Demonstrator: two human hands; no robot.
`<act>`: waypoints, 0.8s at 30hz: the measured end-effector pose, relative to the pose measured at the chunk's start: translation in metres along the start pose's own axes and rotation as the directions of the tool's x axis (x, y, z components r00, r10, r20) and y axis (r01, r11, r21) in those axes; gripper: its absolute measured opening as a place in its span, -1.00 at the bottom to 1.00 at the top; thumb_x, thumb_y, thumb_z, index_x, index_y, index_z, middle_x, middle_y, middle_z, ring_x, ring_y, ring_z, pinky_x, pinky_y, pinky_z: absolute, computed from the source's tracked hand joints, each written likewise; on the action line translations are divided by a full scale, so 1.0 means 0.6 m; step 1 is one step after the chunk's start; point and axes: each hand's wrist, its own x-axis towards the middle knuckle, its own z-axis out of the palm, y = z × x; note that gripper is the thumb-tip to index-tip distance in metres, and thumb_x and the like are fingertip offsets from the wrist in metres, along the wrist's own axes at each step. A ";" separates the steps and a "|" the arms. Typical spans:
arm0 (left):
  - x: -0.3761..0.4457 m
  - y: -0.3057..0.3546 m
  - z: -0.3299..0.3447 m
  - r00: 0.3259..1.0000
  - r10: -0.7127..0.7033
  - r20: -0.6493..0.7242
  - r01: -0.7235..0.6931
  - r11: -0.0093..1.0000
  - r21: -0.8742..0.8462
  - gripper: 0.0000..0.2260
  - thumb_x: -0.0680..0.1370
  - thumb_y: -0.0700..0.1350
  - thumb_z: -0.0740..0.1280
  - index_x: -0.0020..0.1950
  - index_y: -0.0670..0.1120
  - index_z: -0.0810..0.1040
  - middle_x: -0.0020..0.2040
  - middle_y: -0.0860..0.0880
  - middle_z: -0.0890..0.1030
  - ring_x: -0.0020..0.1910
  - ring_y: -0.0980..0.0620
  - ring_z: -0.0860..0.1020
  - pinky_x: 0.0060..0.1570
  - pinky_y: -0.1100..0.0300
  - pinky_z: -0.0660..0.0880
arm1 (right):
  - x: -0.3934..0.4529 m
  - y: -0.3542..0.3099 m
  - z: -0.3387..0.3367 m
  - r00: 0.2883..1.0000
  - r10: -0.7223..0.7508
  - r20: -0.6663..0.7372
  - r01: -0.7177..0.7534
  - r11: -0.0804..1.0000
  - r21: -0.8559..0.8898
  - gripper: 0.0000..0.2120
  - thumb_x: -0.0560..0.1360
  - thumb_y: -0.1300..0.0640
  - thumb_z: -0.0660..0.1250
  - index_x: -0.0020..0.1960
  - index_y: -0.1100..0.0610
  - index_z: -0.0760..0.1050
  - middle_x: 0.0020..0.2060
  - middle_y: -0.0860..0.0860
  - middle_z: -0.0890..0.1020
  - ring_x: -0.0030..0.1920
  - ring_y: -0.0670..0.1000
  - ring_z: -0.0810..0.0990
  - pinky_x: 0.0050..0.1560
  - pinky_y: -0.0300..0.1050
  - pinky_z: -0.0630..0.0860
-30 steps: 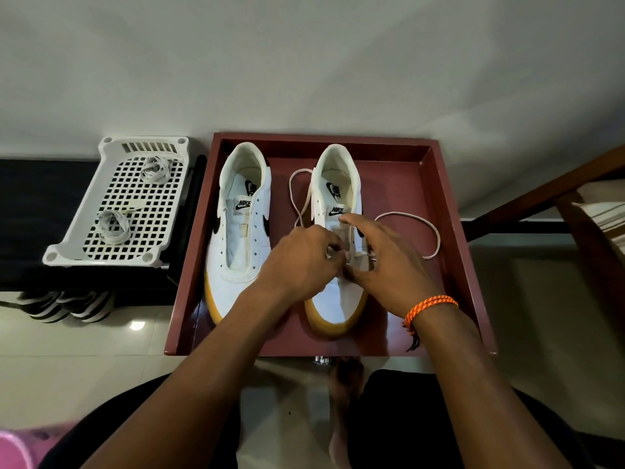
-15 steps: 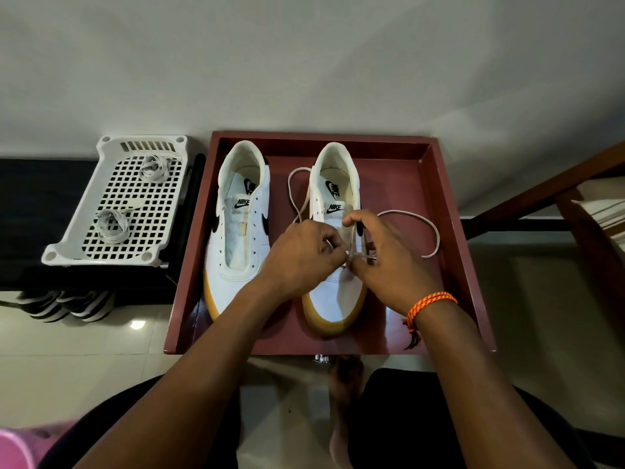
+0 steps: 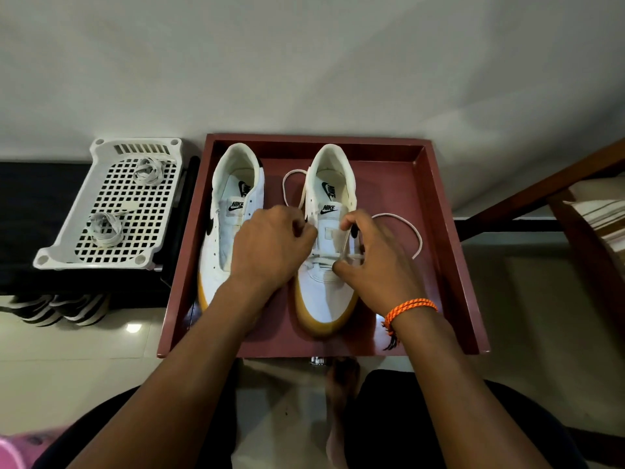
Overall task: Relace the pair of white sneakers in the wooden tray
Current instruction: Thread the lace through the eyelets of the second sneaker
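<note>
Two white sneakers with gum soles stand side by side in the dark red wooden tray (image 3: pixel 439 211), toes toward me. The left sneaker (image 3: pixel 233 198) has no lace. A cream lace (image 3: pixel 402 220) runs through the lowest eyelets of the right sneaker (image 3: pixel 329 292), and its loose ends loop out to both sides. My left hand (image 3: pixel 270 245) is curled at that shoe's left eyelet row, holding the lace's left end. My right hand (image 3: pixel 375 255) pinches the lace's right strand between thumb and forefinger over the tongue.
A white perforated plastic basket (image 3: pixel 61 255) left of the tray holds two coiled laces (image 3: pixel 105 228). Striped dark shoes (image 3: pixel 57 309) sit on the floor beneath it. Wooden furniture (image 3: pixel 575 238) stands at the right. My knees and bare foot (image 3: pixel 341 377) are below the tray.
Both hands have moved apart and slightly up the right shoe, uncovering its tongue and a lace bar across the lower eyelets. My right hand now holds a strand up over the tongue.
</note>
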 end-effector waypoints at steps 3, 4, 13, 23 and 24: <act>0.001 -0.005 0.007 0.972 0.231 -0.034 -0.232 0.973 -0.001 -0.89 0.60 0.03 0.37 0.02 0.03 0.64 -0.01 0.06 0.52 -0.05 0.01 0.54 -0.13 0.08 0.51 | 0.000 0.002 0.002 1.000 -0.012 -0.016 0.012 1.000 0.018 -0.53 0.41 0.08 0.48 0.20 -0.20 0.36 0.06 -0.16 0.53 -0.04 0.10 0.58 -0.14 0.11 0.61; 0.000 -0.008 0.014 0.960 0.280 -0.004 -0.280 0.960 0.003 -0.90 0.61 0.02 0.39 0.09 0.06 0.66 0.13 0.04 0.48 0.09 -0.01 0.51 -0.01 0.07 0.52 | 0.002 0.003 0.003 1.000 -0.016 -0.014 0.016 0.999 0.032 -0.53 0.41 0.10 0.47 0.20 -0.20 0.37 0.07 -0.16 0.53 -0.04 0.10 0.58 -0.14 0.13 0.62; -0.013 -0.005 0.049 0.962 0.231 0.145 -0.240 0.970 0.047 -0.95 0.60 -0.04 0.48 -0.04 0.07 0.74 0.74 0.05 -0.01 0.68 -0.18 0.00 0.53 -0.29 0.21 | 0.004 0.003 0.003 0.999 -0.036 -0.021 0.037 0.999 0.030 -0.56 0.48 0.05 0.50 0.23 -0.22 0.38 0.14 -0.19 0.54 0.06 0.08 0.58 -0.07 0.18 0.64; 0.014 -0.017 -0.007 0.982 0.114 -0.150 -0.124 0.990 -0.063 -0.90 0.65 -0.22 0.31 0.09 -0.10 0.60 0.52 -0.10 0.36 0.50 -0.11 0.37 0.33 -0.01 0.42 | -0.001 -0.002 0.000 1.000 0.008 -0.010 -0.008 1.000 0.011 -0.54 0.46 0.12 0.51 0.20 -0.22 0.39 0.09 -0.26 0.46 0.07 -0.03 0.57 0.00 0.17 0.64; 0.011 -0.013 -0.005 0.972 0.182 -0.148 -0.194 0.978 -0.070 -0.88 0.64 -0.18 0.31 0.12 -0.05 0.61 0.54 -0.08 0.38 0.53 -0.09 0.36 0.36 -0.07 0.44 | -0.001 -0.003 0.000 1.000 0.011 -0.014 -0.010 1.000 0.003 -0.53 0.46 0.13 0.51 0.21 -0.22 0.38 0.08 -0.25 0.45 0.06 -0.02 0.57 -0.02 0.17 0.65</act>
